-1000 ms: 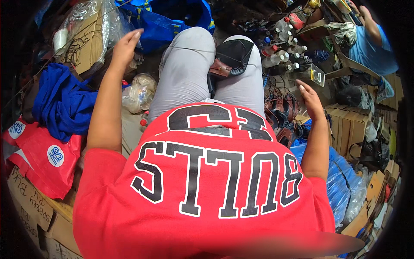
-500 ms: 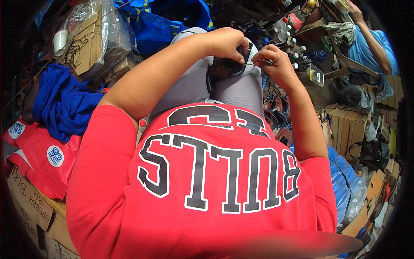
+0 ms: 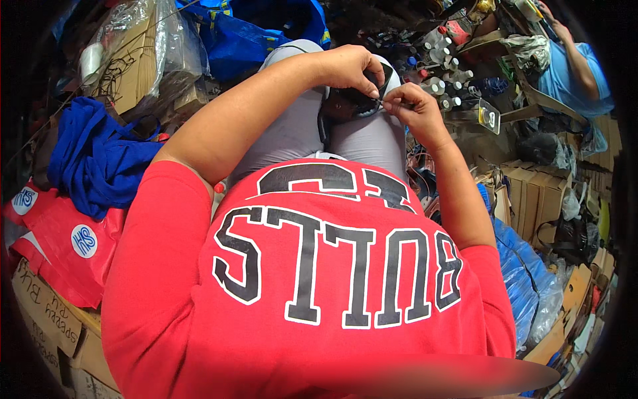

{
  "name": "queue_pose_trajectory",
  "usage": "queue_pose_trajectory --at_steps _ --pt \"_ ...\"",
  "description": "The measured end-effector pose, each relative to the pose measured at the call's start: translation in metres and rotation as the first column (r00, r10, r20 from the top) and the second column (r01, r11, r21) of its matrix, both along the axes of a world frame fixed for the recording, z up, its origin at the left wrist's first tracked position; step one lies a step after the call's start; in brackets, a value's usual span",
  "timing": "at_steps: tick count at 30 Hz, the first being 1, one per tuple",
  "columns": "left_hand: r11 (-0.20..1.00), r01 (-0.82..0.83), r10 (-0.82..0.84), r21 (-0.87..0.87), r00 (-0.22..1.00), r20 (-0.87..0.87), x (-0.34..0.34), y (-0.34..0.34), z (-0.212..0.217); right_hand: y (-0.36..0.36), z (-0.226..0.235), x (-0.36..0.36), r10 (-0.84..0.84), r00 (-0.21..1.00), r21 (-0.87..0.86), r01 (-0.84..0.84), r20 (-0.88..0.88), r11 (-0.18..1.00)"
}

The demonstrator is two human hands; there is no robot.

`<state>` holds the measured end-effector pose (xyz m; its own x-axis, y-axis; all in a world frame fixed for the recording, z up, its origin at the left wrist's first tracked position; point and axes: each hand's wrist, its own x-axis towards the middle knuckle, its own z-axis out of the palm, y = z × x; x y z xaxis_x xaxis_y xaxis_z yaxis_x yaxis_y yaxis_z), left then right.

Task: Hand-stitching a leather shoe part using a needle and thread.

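A dark black item (image 3: 349, 103), perhaps a shoe, lies between my knees against my grey trousers (image 3: 292, 126). Its shape is partly covered by my hands. My left hand (image 3: 354, 70) is closed at its upper edge, thumb and fingers pinching, apparently on the black item. Just to the right, my right hand (image 3: 413, 110) is closed in a pinch, its fingertips close to the left thumb. Whatever thin thing those right fingers hold is too small to make out.
Several bottles (image 3: 445, 73) stand beyond my right knee. At the far right another person's blue sleeve (image 3: 575, 73) shows. A blue bag (image 3: 239, 36) lies ahead, blue cloth (image 3: 100, 156) and a red bag (image 3: 60, 226) at left. Cardboard (image 3: 535, 193) is stacked at right.
My right hand has moved left, closer to my left hand, and the right forearm has swung inward. The left hand is nearly still. The other person's arm has shifted.
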<state>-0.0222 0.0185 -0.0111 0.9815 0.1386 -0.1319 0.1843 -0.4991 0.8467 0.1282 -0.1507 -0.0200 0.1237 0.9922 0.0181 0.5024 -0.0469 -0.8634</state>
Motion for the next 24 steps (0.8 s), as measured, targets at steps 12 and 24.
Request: queue_pose_trajectory --at_steps 12,24 --pt "0.986 0.088 -0.101 -0.141 0.991 -0.088 -0.005 0.003 -0.004 -0.017 0.019 -0.019 -0.061 0.968 0.078 0.043 0.244 0.996" --pt "0.989 0.119 -0.126 -0.084 0.988 -0.084 -0.007 0.0 -0.004 0.002 0.059 -0.054 0.124 0.54 -0.113 -0.053 0.832 0.992"
